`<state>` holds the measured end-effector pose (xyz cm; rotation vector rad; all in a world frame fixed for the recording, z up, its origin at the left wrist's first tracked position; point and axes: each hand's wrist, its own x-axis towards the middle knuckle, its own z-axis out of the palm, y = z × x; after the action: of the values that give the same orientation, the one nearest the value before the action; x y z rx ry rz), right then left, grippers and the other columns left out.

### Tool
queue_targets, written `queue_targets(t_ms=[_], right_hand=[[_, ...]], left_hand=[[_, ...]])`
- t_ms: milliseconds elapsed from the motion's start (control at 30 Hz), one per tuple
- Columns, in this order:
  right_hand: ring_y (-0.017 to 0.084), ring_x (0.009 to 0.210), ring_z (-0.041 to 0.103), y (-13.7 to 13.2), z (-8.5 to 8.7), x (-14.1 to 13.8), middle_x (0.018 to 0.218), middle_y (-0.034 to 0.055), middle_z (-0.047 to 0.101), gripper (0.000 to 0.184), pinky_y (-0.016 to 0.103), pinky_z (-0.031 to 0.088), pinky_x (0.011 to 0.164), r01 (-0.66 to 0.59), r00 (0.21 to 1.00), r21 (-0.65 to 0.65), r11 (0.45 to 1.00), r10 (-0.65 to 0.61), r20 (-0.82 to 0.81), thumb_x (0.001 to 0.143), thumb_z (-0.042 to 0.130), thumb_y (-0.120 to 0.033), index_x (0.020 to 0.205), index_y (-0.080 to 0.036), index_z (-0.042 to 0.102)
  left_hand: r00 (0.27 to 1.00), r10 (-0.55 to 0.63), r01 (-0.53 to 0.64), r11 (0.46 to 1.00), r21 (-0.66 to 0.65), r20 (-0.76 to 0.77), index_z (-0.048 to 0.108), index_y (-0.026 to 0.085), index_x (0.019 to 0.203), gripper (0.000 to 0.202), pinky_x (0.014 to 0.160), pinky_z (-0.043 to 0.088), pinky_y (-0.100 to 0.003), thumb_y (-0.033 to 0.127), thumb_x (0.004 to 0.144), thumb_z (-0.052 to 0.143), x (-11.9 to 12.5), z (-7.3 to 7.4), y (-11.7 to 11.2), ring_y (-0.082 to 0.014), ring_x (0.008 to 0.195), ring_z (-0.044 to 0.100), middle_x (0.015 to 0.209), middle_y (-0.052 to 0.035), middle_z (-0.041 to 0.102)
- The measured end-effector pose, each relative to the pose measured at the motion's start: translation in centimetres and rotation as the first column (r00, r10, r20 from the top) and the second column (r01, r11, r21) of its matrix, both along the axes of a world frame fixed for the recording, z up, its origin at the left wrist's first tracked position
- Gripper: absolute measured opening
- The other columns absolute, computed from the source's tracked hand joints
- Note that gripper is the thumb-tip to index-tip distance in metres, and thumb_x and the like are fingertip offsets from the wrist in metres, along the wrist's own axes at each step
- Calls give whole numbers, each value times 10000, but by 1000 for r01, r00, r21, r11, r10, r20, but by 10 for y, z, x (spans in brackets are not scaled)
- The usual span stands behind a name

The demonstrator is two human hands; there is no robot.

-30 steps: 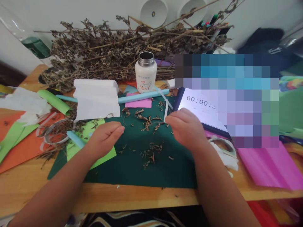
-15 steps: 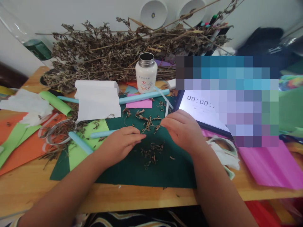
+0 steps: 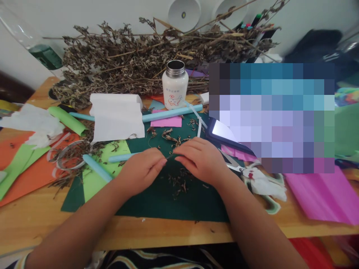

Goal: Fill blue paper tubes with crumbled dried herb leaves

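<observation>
My left hand (image 3: 144,170) is closed in a pinch over the dark green mat (image 3: 140,207), on what looks like a thin dried plant stem (image 3: 169,157). Facing it, my right hand (image 3: 198,158) has curved fingers, with a gap between thumb and forefinger close to the stem's other end. Whether the right fingertips touch the stem is hard to tell. Crumbled dry leaves (image 3: 179,185) lie on the mat just below my hands. More curled dried leaves (image 3: 168,135) lie beyond them, partly hidden by my right hand.
A big heap of dried plants (image 3: 112,56) runs along the wall behind an uncapped white bottle (image 3: 175,89). White paper (image 3: 117,117) and blue paper rolls (image 3: 174,113) lie at the mat's far side. Scissors (image 3: 241,170), a tablet (image 3: 224,130) and pink paper (image 3: 322,194) are on the right.
My right hand has moved left and slightly down, from the curled leaves to beside my left hand. My left fingers have drawn into a pinch. More of the scissors shows now.
</observation>
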<state>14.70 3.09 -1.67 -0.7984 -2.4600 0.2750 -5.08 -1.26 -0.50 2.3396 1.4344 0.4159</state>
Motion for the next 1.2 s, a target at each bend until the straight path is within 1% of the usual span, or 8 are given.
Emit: queue_targets(t_ms=[100, 200, 333, 433, 533, 733, 900, 1200], right_hand=[[196, 805, 528, 4, -5, 3, 910, 76, 624, 319, 323, 395, 683, 277, 960, -82, 957, -279, -14, 832, 416, -327, 1052, -142, 553], [214, 791, 513, 8, -12, -2, 866, 74, 609, 268, 350, 370, 669, 447, 895, -98, 889, -444, 51, 822, 425, -333, 945, -182, 609], [268, 878, 463, 8, -20, -21, 973, 97, 548, 229, 413, 329, 693, 518, 849, -31, 855, -509, 143, 760, 512, -394, 838, -209, 623], [318, 1043, 364, 6, -23, -31, 1193, 104, 434, 124, 470, 281, 761, 487, 861, 11, 873, -483, 162, 748, 546, -304, 789, -207, 611], [304, 1103, 315, 4, -22, -33, 1256, 73, 396, 81, 463, 256, 784, 470, 875, 17, 882, -469, 118, 758, 527, -240, 766, -220, 605], [233, 973, 426, 3, -17, -27, 1081, 39, 538, 112, 375, 265, 737, 427, 903, -26, 904, -428, -41, 773, 513, -243, 814, -261, 617], [164, 813, 497, 0, -12, -27, 869, 3, 621, 163, 320, 268, 691, 331, 941, -69, 941, -335, -50, 820, 445, -243, 894, -245, 589], [165, 768, 508, -10, -1, -32, 890, 36, 621, 205, 295, 332, 663, 126, 992, -30, 992, -126, 13, 812, 413, -228, 948, -192, 562]], left_hand=[[968, 247, -237, 952, 192, -31, 503, 193, 604, 287, 562, 380, -281, 301, 815, 341, -22, 3, 12, -158, 631, 497, 652, -28, 526], [798, 603, -568, 754, 330, -4, 573, 233, 741, 241, 683, 406, -339, 362, 797, 378, -54, 1, 27, -216, 818, 527, 786, -43, 553], [736, 676, -653, 695, 301, 39, 557, 224, 1034, 481, 843, 324, -489, 546, 683, 494, -75, -8, 38, -352, 1084, 413, 1037, -72, 550], [742, 671, -647, 715, 265, 3, 387, 237, 1240, 728, 861, 252, -561, 638, 639, 481, -64, -12, 36, -430, 1169, 271, 1283, -90, 370], [797, 601, -569, 779, 264, -58, 343, 240, 1265, 658, 891, 241, -578, 557, 702, 463, -44, -12, 32, -418, 1179, 257, 1329, -124, 276], [941, 338, -324, 888, 327, 14, 467, 198, 1127, 417, 924, 299, -469, 406, 766, 460, -24, -6, 23, -288, 1118, 380, 1174, -120, 446], [989, 124, -137, 972, 190, 77, 505, 167, 1035, 347, 857, 393, -364, 393, 776, 465, -11, -1, 14, -221, 972, 501, 1021, -89, 559], [914, 271, -317, 942, 114, 302, 592, 178, 826, 158, 678, 474, -256, 285, 769, 491, 4, -6, 3, -144, 727, 584, 795, -20, 637]])
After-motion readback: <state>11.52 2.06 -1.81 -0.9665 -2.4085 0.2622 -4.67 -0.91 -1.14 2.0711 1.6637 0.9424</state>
